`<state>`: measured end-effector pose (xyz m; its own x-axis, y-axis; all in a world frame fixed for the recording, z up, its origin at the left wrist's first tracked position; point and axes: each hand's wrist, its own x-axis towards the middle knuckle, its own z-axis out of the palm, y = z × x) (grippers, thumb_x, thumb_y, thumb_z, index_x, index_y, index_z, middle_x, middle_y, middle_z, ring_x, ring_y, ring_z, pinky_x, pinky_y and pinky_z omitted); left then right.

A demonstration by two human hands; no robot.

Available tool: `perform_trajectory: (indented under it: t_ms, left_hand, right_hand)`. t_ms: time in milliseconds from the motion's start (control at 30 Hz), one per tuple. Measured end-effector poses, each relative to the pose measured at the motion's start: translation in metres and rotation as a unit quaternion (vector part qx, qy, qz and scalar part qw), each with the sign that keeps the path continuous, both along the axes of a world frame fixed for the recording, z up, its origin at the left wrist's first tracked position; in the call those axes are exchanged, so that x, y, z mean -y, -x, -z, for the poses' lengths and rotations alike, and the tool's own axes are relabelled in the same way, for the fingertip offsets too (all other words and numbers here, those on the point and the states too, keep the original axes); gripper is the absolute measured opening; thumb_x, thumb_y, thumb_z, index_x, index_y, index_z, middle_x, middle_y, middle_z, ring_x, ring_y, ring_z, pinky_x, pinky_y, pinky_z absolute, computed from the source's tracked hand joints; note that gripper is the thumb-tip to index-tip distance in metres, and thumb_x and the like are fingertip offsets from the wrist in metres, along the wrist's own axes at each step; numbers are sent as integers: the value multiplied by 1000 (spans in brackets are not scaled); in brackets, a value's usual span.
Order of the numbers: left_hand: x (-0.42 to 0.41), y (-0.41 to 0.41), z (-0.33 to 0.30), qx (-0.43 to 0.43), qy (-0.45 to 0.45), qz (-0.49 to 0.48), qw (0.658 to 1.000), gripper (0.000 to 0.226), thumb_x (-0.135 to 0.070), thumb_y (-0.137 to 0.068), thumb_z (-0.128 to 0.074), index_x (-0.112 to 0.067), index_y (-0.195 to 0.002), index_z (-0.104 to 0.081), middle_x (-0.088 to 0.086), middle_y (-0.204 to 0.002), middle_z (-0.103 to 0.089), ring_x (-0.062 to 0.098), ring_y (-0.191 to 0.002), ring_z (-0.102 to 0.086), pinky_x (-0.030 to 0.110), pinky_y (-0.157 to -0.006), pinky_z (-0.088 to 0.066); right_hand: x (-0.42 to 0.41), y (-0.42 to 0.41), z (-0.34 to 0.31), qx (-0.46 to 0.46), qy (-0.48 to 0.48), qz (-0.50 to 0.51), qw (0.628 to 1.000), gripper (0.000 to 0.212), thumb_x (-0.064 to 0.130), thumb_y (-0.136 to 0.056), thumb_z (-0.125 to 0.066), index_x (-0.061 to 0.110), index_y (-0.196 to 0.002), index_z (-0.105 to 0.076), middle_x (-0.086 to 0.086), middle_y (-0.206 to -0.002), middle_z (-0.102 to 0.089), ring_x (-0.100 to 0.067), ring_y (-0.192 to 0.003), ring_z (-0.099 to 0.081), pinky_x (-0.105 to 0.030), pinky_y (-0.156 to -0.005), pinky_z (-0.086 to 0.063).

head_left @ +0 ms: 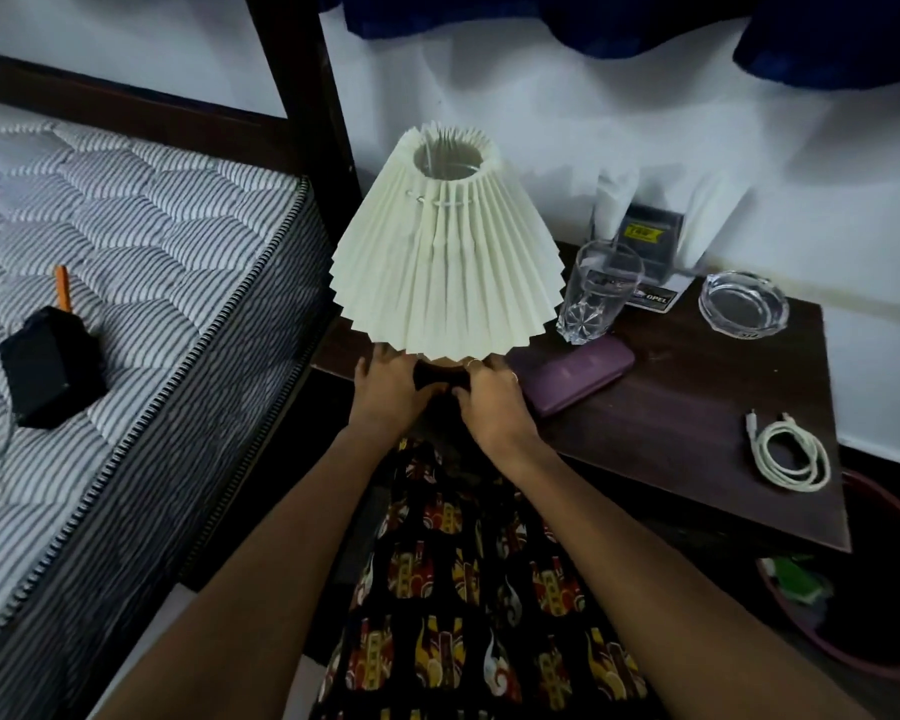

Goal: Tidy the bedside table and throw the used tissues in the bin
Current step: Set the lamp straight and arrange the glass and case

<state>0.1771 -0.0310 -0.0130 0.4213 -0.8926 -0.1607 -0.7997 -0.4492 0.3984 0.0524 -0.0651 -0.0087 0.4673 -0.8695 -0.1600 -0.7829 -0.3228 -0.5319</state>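
Note:
A lamp with a cream pleated shade (445, 252) stands at the near left corner of the dark wooden bedside table (687, 407). My left hand (388, 389) and my right hand (492, 400) both wrap around the lamp's base under the shade; the base is mostly hidden. On the table lie a purple phone case (572, 374), an empty drinking glass (596, 291), a glass ashtray (743, 302) and a coiled white cable (791, 454). A dark tissue holder (648, 236) with white tissues stands at the back. A bin with a red rim (853, 605) sits below the table's right side.
The bed with its striped quilted mattress (126, 241) lies to the left, carrying a black box (48, 368) and an orange pen (62, 288). A dark bedpost (328, 122) rises between bed and table. White wall and blue curtain are behind.

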Motion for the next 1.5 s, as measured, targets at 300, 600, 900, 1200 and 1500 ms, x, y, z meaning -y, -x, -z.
perform_trajectory:
  t_ms: [300,600,900,1200,1500]
  left_hand:
    - [17,-24,34,109,80,53,989,29,-33,-89,-58,-10,-98,-73,13,-91,-72,30,-98,-62,43,-110,-26]
    - [75,-42,27,76,77,44,993,30,-34,-91,-55,-14,-109,-69,12,-106,-68,26,-111,-54,40,-111,-25]
    - [120,-53,20,10,72,20,997,27,-25,-89,-59,-7,-108,-67,15,-108,-66,27,-109,-55,41,-105,-35]
    - [143,-58,16,-50,58,-13,997,31,-25,-85,-66,-9,-111,-65,15,-109,-64,32,-102,-59,44,-87,-51]
    - [138,-54,32,50,84,47,994,37,-26,-92,-53,-8,-124,-56,15,-124,-57,32,-125,-44,44,-106,-34]
  right_hand:
    - [24,-18,31,63,-21,94,993,38,5,-97,-41,20,-125,-60,-14,-111,-64,-21,-88,-61,-21,-78,-44]
    - [76,-44,29,6,32,82,996,34,-3,-93,-40,7,-111,-67,-21,-101,-65,-27,-105,-53,-22,-73,-37]
    - [119,-61,26,30,44,83,995,20,-6,-88,-46,-4,-88,-67,-22,-89,-66,-29,-96,-57,-27,-67,-41]
    - [141,-68,23,43,78,68,994,28,-16,-80,-45,-2,-91,-66,-17,-95,-66,-27,-88,-66,-37,-79,-57]
    - [139,-65,6,18,33,61,997,31,-12,-85,-45,-2,-110,-61,-20,-116,-57,-33,-100,-60,-35,-86,-51]
